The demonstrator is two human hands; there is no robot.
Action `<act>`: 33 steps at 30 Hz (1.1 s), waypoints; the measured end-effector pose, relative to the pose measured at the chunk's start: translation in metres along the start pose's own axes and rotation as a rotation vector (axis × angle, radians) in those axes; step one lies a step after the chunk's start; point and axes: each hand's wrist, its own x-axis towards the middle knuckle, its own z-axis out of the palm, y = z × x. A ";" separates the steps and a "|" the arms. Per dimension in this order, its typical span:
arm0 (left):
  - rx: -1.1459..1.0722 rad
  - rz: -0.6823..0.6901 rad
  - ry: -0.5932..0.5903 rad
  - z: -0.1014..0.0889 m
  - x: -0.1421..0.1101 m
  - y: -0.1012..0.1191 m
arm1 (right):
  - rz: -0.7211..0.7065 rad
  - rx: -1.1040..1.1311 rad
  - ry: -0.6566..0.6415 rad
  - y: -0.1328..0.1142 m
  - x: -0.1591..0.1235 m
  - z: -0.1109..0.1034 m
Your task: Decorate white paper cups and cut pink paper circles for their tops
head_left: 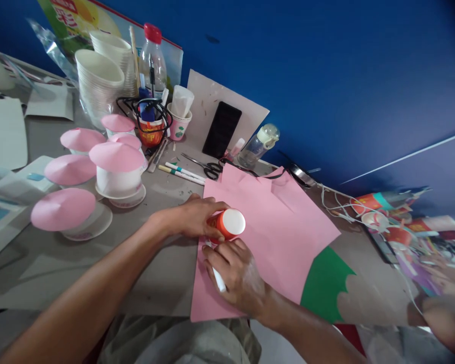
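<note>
On the pink paper point(273, 227) stands a red paper cup point(220, 222), its white round end facing up. My left hand point(197, 217) is closed around the cup's left side, thumb and fingers pressed on it. Just below the cup, my right hand point(237, 273) grips a white marker pen point(219, 279). The pen's tip end lies close to the cup's lower edge; whether it touches the paper is hidden by my fingers. The paper sheets lie in an overlapping stack under the cup and my right hand.
White cups with pink cone tops point(117, 156) stand at the left. Behind are scissors point(208, 167), pens point(184, 174), a phone point(222, 130) and a clear bottle point(258, 146). Green paper point(324, 285) lies right. Stacked white cups point(98, 83) stand back left. Another person's hand point(445, 321) appears far right.
</note>
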 end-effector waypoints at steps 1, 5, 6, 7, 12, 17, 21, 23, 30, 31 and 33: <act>0.001 -0.001 0.002 0.000 0.000 0.000 | 0.005 -0.005 0.001 -0.001 0.000 0.001; 0.009 0.003 0.010 0.001 0.001 0.000 | 0.019 -0.034 0.002 -0.004 -0.001 0.002; 0.015 0.002 0.011 0.001 0.001 0.000 | 0.020 -0.040 -0.003 -0.005 -0.001 0.002; 0.020 0.002 0.012 0.001 0.002 0.000 | 0.019 -0.046 -0.008 -0.006 0.000 0.002; 0.037 -0.008 0.028 0.001 0.002 -0.001 | 0.011 -0.091 0.009 -0.009 0.002 0.005; 0.034 -0.004 0.032 0.001 0.001 0.000 | 0.027 -0.140 -0.005 -0.012 0.003 0.006; 0.037 0.018 0.045 0.002 0.001 -0.002 | 0.030 -0.161 -0.013 -0.015 0.005 0.006; 0.046 0.031 0.050 0.003 0.001 -0.004 | 0.037 -0.168 -0.015 -0.016 0.006 0.007; 0.082 0.046 0.048 0.004 0.003 -0.009 | 0.056 -0.160 -0.016 -0.017 0.007 0.012; 0.079 0.047 0.047 0.004 0.003 -0.009 | 0.057 -0.156 -0.016 -0.017 0.006 0.012; 0.069 0.049 0.045 0.004 0.003 -0.008 | 0.062 -0.148 -0.011 -0.017 0.006 0.013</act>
